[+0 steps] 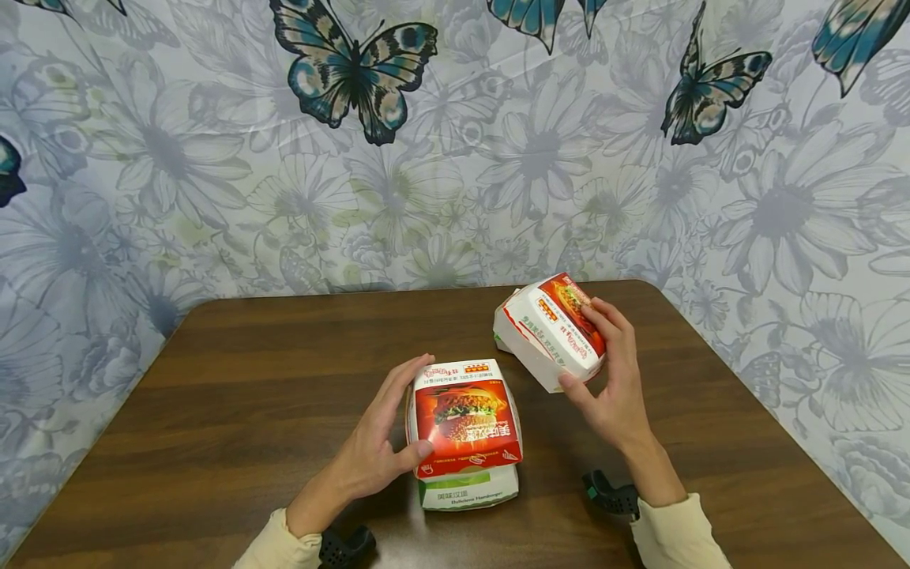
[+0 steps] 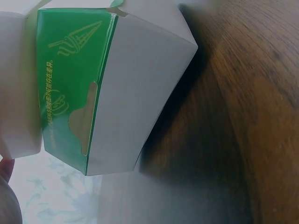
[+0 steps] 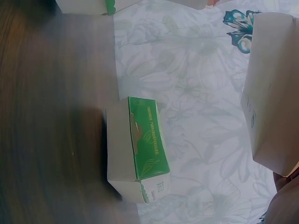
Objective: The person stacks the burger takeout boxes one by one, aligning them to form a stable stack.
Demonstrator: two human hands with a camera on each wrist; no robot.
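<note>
Near the middle of the table, a red burger box (image 1: 465, 419) sits over a green-and-white burger box (image 1: 469, 490). My left hand (image 1: 370, 442) grips the red box at its left side, thumb at the near corner and fingers at the far one. In the left wrist view, the lower box shows its green side (image 2: 70, 88). To the right, my right hand (image 1: 611, 379) holds a second red-and-white burger box (image 1: 550, 328), tilted and raised. Behind it a second green-and-white box (image 3: 149, 140) stands on the table, mostly hidden in the head view.
The brown wooden table (image 1: 270, 395) has rounded far corners. A pale cloth with flowers and butterflies (image 1: 355, 71) hangs behind it. Dark wrist straps (image 1: 613, 496) sit at both cuffs.
</note>
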